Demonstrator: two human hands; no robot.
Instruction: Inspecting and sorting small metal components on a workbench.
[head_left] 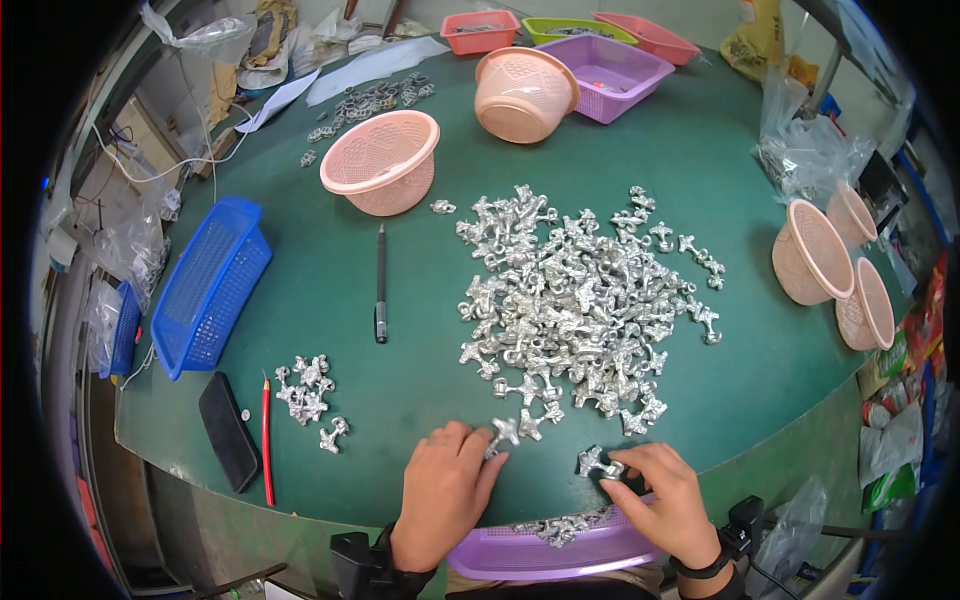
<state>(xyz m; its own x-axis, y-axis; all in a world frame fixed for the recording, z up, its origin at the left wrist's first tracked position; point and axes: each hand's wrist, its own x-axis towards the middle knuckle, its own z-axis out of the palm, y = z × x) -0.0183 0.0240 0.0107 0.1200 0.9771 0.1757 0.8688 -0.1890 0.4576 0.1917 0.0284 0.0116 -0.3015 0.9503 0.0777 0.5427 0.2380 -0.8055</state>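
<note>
A large heap of small silvery metal castings lies in the middle of the green table. Between the thumb and fingers of my left hand is one star-shaped metal casting, just below the heap. My right hand pinches another metal casting near the front edge. Below both hands, a purple basket sits against the table edge with several castings inside. A small group of castings lies apart on the left, beside a red pencil.
A black phone and blue basket are on the left. A dark pen lies left of the heap. Pink baskets stand behind and at the right edge. A purple tray and grey metal parts are at the back.
</note>
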